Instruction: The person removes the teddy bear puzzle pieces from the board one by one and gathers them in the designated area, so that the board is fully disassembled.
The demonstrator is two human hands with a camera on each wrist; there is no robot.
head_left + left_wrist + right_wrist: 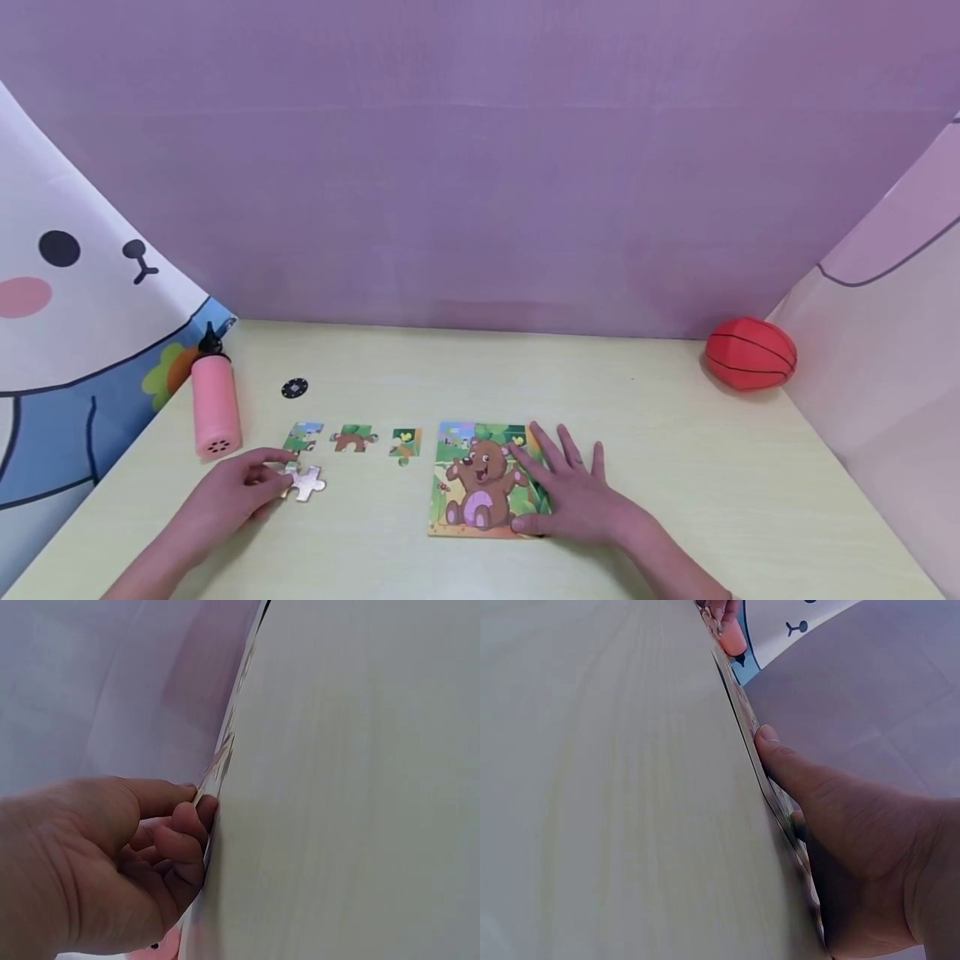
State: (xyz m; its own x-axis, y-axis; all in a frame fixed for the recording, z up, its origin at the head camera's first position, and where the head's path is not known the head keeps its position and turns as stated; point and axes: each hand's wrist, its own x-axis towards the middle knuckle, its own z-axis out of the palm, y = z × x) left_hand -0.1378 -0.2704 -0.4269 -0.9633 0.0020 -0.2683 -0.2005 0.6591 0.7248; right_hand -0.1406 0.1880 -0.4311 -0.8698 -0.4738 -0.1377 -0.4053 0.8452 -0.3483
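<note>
My left hand (238,492) pinches a jigsaw piece (306,483) between thumb and fingers, just over the table's left part; the piece shows a pale, shiny face in the head view. Just beyond it lies a green and blue corner piece (306,436). To the right are a brown bear piece (353,438) and a piece with a yellow figure (406,442). My right hand (577,493), fingers spread, rests on the right edge of a square bear picture board (480,492). The left wrist view shows the pinched piece (217,765) edge-on.
A pink bottle (216,404) with a black nozzle stands at the left edge. Behind the pieces lies a black round disc (295,388). A red ball (751,354) with black lines sits in the back right corner. A purple cloth (480,167) hangs behind the table.
</note>
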